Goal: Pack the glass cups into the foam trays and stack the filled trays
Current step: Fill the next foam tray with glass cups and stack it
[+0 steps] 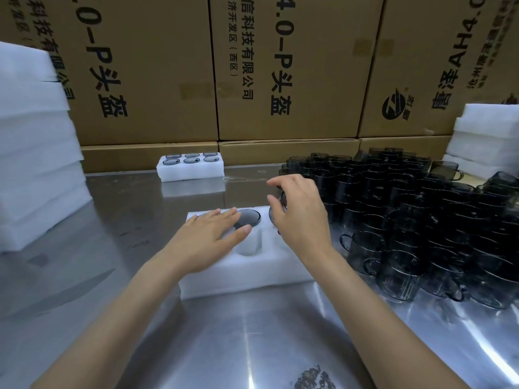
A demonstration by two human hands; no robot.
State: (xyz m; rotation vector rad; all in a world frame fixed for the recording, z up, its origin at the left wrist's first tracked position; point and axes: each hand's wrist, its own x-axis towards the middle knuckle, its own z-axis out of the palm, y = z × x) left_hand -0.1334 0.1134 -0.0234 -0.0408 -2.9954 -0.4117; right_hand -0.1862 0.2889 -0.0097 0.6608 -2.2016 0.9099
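Table: bare steel table [238, 332] nearest the camera, shiny, with both forearms reaching out over it.
Near tray: white foam tray [247, 272] lay on the steel just ahead of the forearms; one empty well showed in its front row.
Left hand: left hand [209, 238] lay flat, palm down, on the tray's left half, fingers spread and loose, gripping nothing; fingertips touched the rim of a seated cup.
Seated cup: dark glass cup [248, 217] sat in the middle well of the tray's back row, mouth up.
Right hand: right hand [299, 213] hovered over the tray's right end, fingers curled around a held cup [273, 213]; only a dark edge of that cup showed past the thumb, over the back right well.
Loose cups: crowd of smoky handled glass cups [421, 220] stood packed together on the table to the right of the tray.
Far tray: filled tray [191, 169] sat well beyond, near the table's back edge, six cups in two rows of three.
Foam stacks: tall foam stack [33, 153] at far left; a shorter stack [486, 136] at far right, behind the cups.
Backdrop: printed cardboard cartons [280, 66] walled the rear.
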